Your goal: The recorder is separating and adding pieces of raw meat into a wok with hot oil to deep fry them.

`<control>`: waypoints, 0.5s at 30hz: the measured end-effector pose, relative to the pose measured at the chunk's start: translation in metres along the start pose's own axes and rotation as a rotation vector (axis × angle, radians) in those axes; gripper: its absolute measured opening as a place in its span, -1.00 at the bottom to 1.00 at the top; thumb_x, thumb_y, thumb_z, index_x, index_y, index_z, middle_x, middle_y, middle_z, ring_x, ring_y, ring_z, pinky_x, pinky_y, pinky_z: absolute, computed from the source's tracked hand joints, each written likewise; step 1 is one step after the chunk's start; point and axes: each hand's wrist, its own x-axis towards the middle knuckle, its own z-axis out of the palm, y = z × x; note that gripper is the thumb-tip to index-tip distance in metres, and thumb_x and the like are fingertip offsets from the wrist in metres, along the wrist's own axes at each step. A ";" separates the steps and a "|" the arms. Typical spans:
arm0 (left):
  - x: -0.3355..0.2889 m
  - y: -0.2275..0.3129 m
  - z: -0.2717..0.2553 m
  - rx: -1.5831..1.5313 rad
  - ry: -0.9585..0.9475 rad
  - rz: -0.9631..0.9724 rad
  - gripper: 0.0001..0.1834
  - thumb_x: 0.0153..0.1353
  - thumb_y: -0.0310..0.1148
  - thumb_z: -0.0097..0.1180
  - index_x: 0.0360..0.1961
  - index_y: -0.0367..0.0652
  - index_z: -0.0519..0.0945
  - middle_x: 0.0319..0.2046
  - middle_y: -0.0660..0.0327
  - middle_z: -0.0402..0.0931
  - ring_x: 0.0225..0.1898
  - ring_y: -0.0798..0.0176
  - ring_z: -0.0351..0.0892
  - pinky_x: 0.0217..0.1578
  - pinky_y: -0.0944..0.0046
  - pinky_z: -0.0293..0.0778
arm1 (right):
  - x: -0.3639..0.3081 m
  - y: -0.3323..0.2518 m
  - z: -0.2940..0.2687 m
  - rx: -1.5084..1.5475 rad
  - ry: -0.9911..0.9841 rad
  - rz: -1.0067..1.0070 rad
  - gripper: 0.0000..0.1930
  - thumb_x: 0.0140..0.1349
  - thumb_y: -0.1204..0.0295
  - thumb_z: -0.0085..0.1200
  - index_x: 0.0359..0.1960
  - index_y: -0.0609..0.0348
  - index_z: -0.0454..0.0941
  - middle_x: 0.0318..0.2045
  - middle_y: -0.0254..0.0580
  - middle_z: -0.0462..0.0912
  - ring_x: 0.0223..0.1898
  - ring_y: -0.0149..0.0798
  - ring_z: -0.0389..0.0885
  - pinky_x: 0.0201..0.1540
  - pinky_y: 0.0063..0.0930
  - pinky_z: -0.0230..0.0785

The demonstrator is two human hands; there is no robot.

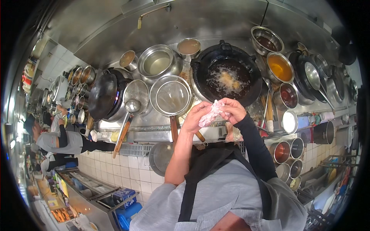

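Pinches pale pink piece [210, 116] from either side with left hand [195, 116] and right hand [235, 111], each curled nearly closed | hangs just in front of black wok [257, 84] | looks light, limp, probably slippery, apt to tear | best gripped broadly at both ends, without hard pulling

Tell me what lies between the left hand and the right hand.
A pale pink piece of food, possibly raw meat, held by the left hand and right hand; it shows in the head view.
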 end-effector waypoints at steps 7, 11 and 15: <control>0.005 0.004 0.018 0.155 0.072 0.026 -0.79 0.43 -0.33 0.12 -0.03 -0.22 0.56 -0.31 0.22 0.64 -0.39 0.44 0.61 -0.48 0.42 0.48 | 0.000 0.007 0.003 0.094 -0.008 -0.019 -0.82 0.45 0.51 0.02 0.02 0.24 0.49 -0.21 -0.21 0.62 -0.25 -0.41 0.59 -0.24 -0.55 0.46; 0.010 0.001 0.016 0.524 0.114 0.104 -0.81 0.45 -0.31 0.11 -0.06 -0.21 0.57 -0.30 0.29 0.64 -0.35 0.51 0.55 -0.38 0.43 0.44 | 0.003 -0.003 0.014 -0.157 0.040 -0.042 -0.78 0.44 0.49 0.05 0.06 0.25 0.49 -0.20 -0.17 0.63 -0.25 -0.38 0.62 -0.26 -0.50 0.48; 0.006 0.005 0.017 0.554 0.104 0.066 -0.84 0.45 -0.37 0.10 -0.06 -0.20 0.57 -0.32 0.35 0.60 -0.38 0.55 0.49 -0.42 0.45 0.40 | 0.000 -0.015 0.023 -0.483 0.078 -0.031 -0.75 0.38 0.48 0.13 0.04 0.28 0.55 -0.27 -0.22 0.65 -0.32 -0.47 0.60 -0.41 -0.55 0.46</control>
